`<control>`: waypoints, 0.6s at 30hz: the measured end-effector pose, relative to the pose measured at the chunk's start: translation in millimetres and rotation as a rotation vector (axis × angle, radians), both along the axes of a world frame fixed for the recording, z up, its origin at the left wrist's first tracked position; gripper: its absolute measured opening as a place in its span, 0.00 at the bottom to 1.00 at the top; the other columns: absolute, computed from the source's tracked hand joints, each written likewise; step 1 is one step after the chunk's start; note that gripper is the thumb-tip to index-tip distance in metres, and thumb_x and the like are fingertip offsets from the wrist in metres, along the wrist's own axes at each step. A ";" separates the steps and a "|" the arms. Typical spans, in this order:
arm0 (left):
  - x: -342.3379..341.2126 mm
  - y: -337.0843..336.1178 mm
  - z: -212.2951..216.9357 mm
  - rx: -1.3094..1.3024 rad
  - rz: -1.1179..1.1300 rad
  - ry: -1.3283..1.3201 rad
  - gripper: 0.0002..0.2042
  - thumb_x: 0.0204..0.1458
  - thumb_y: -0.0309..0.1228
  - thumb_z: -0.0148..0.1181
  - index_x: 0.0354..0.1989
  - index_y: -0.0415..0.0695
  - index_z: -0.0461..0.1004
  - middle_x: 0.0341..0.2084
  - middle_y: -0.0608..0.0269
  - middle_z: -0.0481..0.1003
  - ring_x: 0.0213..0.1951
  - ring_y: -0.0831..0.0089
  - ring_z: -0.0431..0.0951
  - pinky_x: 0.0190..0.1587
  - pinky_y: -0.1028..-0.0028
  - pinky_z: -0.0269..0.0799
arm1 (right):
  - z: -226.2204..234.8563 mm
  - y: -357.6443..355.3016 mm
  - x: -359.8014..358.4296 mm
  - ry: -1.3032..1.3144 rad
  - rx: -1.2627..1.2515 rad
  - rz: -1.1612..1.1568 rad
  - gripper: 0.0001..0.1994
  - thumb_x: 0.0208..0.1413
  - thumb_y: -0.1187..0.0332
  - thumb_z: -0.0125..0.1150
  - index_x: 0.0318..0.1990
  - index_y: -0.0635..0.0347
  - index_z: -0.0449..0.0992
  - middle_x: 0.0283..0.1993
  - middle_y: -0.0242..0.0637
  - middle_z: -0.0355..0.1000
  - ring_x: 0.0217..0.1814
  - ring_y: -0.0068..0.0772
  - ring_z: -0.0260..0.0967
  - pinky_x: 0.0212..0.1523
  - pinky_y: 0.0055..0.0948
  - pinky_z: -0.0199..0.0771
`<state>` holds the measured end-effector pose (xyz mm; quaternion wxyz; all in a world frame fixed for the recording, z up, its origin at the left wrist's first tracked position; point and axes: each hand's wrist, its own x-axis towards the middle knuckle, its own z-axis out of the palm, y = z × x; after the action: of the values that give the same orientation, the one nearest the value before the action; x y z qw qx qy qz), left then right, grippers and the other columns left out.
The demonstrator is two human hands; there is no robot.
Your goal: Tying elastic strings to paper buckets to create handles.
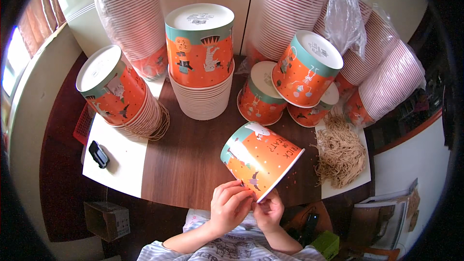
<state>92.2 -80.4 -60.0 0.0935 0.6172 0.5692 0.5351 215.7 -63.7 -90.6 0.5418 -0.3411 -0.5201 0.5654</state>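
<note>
An orange and teal paper bucket (261, 159) with cartoon figures lies tilted at the table's front edge, its white rim turned toward me and to the right. My left hand (228, 209) has its fingers pinched together against the bucket's side by the rim. Thumb and fingers of my right hand (268, 211) close on the lowest part of the same rim. What lies between my fingertips is too small to make out. To the right of the bucket is a heap of tan strings (340, 152).
Upside-down bucket stacks stand at the left (118, 96) and centre back (200, 53). A bucket (307, 70) rests on two others at the right. Plastic-wrapped stacks (290, 9) rise behind. A small black device (98, 154) lies on the table's white left section (121, 174).
</note>
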 end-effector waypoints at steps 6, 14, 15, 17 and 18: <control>1.1 0.3 0.3 0.017 0.017 0.006 0.12 0.33 0.20 0.63 0.30 0.42 0.73 0.29 0.60 0.72 0.39 0.59 0.72 0.39 0.68 0.69 | 8.4 1.0 -1.4 0.021 0.025 0.020 0.14 0.40 0.87 0.51 0.35 0.62 0.65 0.34 0.29 0.59 0.34 0.17 0.57 0.37 0.14 0.59; 2.3 -0.8 -1.1 0.028 0.024 -0.018 0.12 0.31 0.21 0.65 0.28 0.42 0.73 0.28 0.60 0.72 0.37 0.60 0.72 0.38 0.69 0.70 | 11.5 -0.2 -2.3 0.089 -0.197 0.066 0.14 0.39 0.87 0.50 0.35 0.63 0.65 0.35 0.29 0.59 0.37 0.19 0.61 0.40 0.16 0.61; 2.4 -0.6 -1.0 0.028 0.024 -0.018 0.12 0.31 0.21 0.65 0.28 0.42 0.73 0.28 0.60 0.72 0.37 0.60 0.72 0.38 0.69 0.70 | 11.2 -0.1 -2.4 0.090 -0.209 0.061 0.14 0.39 0.87 0.51 0.35 0.63 0.65 0.35 0.30 0.59 0.38 0.19 0.61 0.40 0.16 0.61; 2.7 -0.8 -1.1 0.022 0.028 -0.046 0.11 0.32 0.22 0.66 0.28 0.42 0.73 0.27 0.60 0.72 0.37 0.61 0.72 0.38 0.69 0.70 | 7.6 -1.1 1.2 0.037 -0.146 0.065 0.14 0.39 0.87 0.51 0.35 0.63 0.66 0.36 0.30 0.59 0.37 0.19 0.61 0.39 0.16 0.62; 2.0 -0.6 -0.8 0.022 0.030 -0.046 0.11 0.32 0.22 0.66 0.28 0.42 0.73 0.27 0.60 0.72 0.37 0.61 0.72 0.38 0.69 0.70 | 5.9 -0.8 2.5 -0.015 -0.084 0.070 0.14 0.38 0.88 0.51 0.35 0.64 0.66 0.36 0.30 0.59 0.37 0.19 0.61 0.38 0.16 0.63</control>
<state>94.2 -80.9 -60.8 0.0919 0.5972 0.5701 0.5567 218.2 -64.5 -84.7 0.5032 -0.3494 -0.5115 0.6026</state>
